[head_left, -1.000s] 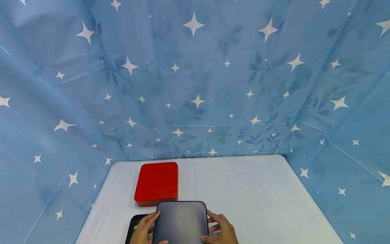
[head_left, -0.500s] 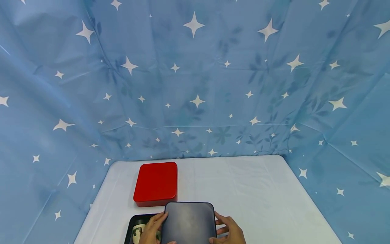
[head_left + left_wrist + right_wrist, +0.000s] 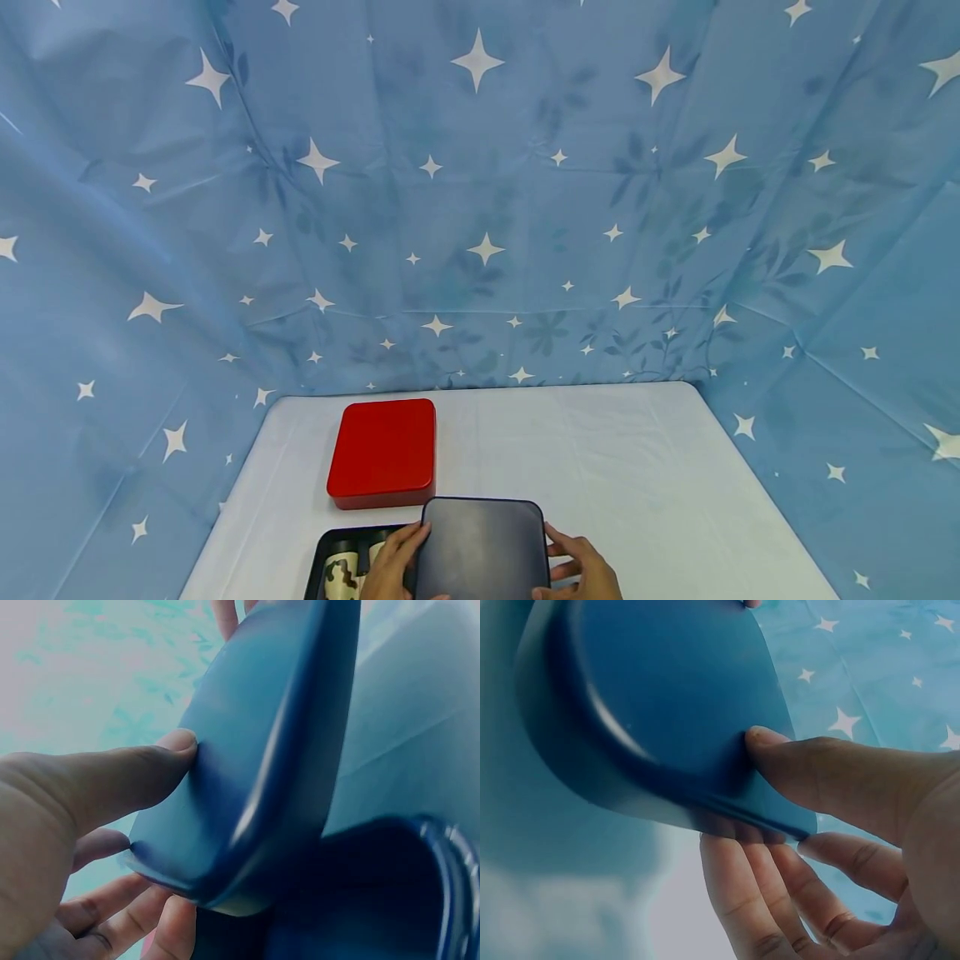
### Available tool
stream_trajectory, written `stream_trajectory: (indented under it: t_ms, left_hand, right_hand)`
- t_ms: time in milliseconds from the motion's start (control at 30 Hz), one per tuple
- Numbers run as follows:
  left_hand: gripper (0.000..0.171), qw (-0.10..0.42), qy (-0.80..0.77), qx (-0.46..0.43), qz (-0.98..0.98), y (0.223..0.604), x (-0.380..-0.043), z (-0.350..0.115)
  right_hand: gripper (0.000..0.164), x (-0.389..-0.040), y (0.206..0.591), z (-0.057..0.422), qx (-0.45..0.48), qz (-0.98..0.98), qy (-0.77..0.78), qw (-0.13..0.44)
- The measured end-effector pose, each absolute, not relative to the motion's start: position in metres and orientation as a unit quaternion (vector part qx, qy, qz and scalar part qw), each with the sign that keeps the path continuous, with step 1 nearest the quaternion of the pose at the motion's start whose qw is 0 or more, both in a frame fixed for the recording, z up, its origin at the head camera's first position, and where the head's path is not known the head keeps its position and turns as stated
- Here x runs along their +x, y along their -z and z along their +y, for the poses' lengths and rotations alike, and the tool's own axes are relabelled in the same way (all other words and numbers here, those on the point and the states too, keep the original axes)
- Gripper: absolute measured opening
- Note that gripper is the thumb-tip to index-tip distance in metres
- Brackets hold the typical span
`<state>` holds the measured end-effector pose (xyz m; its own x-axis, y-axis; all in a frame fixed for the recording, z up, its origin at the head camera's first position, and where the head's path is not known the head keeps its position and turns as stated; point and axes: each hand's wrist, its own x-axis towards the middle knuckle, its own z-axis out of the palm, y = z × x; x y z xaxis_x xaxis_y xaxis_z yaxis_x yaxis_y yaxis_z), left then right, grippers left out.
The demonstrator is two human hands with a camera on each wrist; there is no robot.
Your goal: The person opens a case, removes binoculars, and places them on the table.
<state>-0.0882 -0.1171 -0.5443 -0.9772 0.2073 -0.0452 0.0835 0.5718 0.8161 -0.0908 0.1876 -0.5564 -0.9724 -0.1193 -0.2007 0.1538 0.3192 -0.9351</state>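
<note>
Both hands hold a dark, rounded-corner lid (image 3: pixel 483 550) at the front of the table in the head view. My left hand (image 3: pixel 393 562) grips its left side, the thumb (image 3: pixel 169 750) pressed on the flat top and fingers at the edge. On the opposite side, my right hand (image 3: pixel 581 571) pinches the lid likewise, thumb on top and fingers beneath the rim in the right wrist view. An open black box (image 3: pixel 318 554) stands at the left, partly hidden behind the left hand. Inside it lie camouflage-patterned cylinders (image 3: pixel 342 575) with dark ends.
A closed red box (image 3: pixel 382 450) sits farther back on the left of the white-covered table (image 3: pixel 600 467). Blue curtains (image 3: pixel 487 208) printed with white stars surround the table on the back and sides.
Both hands have carried the lid to the right, away from above the black box. More of the box and its camouflage-patterned cylinders now shows.
</note>
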Motion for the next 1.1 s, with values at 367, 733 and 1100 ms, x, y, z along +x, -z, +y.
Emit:
stream_trajectory:
  t_ms: [367, 733, 1100]
  left_hand:
    - [0.082, 0.016, -0.410, 0.086, 0.908, 0.553, -0.088, -0.095]
    - [0.077, -0.006, -0.442, 0.132, 0.887, 0.566, -0.090, -0.084]
    - [0.082, -0.022, -0.442, 0.155, 0.883, 0.583, -0.091, -0.074]
  right_hand:
    - [0.101, -0.089, 0.557, 0.210, 0.020, 0.821, 0.558, 0.117]
    - [0.099, -0.086, 0.559, 0.224, 0.038, 0.816, 0.566, 0.113]
    - [0.098, -0.083, 0.562, 0.239, 0.049, 0.816, 0.563, 0.119]
